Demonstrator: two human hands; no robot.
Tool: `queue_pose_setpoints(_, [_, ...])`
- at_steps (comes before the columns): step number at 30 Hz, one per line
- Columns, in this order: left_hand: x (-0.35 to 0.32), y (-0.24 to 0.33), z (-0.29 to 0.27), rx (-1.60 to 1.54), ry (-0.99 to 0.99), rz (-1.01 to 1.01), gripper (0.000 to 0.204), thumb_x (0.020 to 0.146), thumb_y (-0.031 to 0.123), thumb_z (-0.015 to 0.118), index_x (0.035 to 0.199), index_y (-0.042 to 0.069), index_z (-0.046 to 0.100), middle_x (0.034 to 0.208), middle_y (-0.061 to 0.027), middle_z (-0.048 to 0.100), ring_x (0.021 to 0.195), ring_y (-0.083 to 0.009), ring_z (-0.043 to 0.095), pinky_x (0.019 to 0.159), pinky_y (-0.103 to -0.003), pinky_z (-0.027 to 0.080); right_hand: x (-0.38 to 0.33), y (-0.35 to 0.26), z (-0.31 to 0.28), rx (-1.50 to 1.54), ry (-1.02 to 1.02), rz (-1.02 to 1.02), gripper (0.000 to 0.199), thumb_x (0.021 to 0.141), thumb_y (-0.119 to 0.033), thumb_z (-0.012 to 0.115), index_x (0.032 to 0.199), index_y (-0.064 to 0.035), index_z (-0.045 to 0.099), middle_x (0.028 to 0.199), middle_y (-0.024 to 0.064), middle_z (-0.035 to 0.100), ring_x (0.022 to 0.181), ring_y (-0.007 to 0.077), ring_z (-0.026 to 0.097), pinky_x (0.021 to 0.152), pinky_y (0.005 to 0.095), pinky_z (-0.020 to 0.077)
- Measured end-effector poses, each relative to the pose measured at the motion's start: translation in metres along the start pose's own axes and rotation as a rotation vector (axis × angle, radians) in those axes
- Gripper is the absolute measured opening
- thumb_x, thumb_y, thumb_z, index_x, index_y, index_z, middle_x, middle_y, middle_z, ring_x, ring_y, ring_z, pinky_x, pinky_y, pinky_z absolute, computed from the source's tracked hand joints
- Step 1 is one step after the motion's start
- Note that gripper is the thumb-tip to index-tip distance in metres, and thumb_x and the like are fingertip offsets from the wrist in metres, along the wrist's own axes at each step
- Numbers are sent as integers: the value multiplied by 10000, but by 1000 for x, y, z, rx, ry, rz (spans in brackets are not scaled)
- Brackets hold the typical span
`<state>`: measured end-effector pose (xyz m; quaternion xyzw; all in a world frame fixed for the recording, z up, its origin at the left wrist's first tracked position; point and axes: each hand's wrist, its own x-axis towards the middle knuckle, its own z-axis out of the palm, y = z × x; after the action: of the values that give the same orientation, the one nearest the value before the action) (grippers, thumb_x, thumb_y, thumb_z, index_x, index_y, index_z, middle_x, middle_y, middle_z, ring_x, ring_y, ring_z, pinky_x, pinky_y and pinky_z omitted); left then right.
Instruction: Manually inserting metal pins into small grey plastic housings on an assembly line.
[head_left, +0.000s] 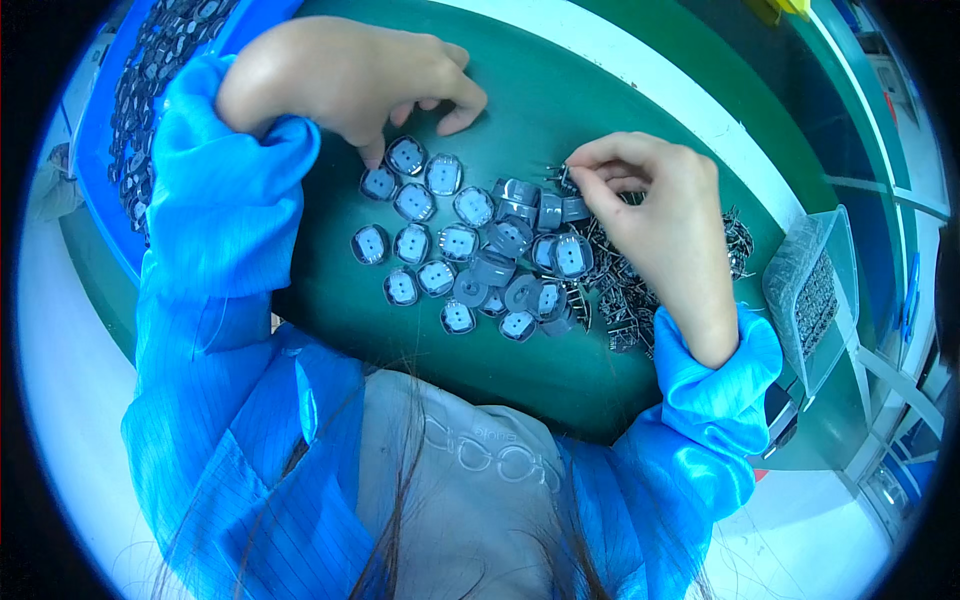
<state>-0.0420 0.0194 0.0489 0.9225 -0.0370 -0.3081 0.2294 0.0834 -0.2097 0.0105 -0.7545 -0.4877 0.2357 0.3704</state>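
- Left hand: curled over the upper edge of the cluster, one fingertip pressing down beside the topmost grey plastic housing; the other fingers are bent and hold nothing visible.
- Right hand: resting on the heap of small metal pin parts, thumb and forefinger pinched together near its upper-left edge; what lies between the fingertips is too small to tell.
- Grey plastic housings: small rounded-square pieces with pale centres, lying flat in loose rows on the green work mat, between the two hands; several at the right end of the cluster are tipped or overlapping, touching the metal heap.
- Blue bin: at the far left, behind the left sleeve, filled with more grey pieces.
- Clear plastic tray: at the right, well apart from the housings, holding small dark parts.
- Blue sleeves: cover both forearms up to the wrists.
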Motion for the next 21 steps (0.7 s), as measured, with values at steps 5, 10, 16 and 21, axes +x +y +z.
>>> queue_pose_setpoints(5, [19,-11,7,-210,71,278,385,625,-81,841,974,-5,698,973,-107,599,874,-232,648,674,-291,591,-4,-10,-17,147,190,77,261,857,68,641,1084,-32,723,856,60,707,785,170,728,714,283,607])
queue_pose_setpoints(10, [52,-9,7,-234,225,422,360,725,-54,778,1069,15,701,1044,-96,608,887,-217,630,709,-313,583,-17,-11,-37,279,121,-19,298,955,57,589,1238,15,673,1106,99,608,1010,121,615,830,288,595])
queue_pose_setpoints(16, [87,-4,19,120,689,567,631,704,39,810,1293,55,586,1179,-146,563,1074,-282,596,844,-384,550,-28,-12,-51,416,92,47,213,942,16,651,1145,35,712,1172,96,644,1033,135,636,893,265,540])
queue_pose_setpoints(21, [86,18,18,-59,542,180,576,639,125,885,1124,39,585,877,-95,630,849,-277,635,809,-346,546,-30,-7,-47,476,198,76,196,851,22,760,1046,32,745,1046,116,721,966,169,690,878,274,543])
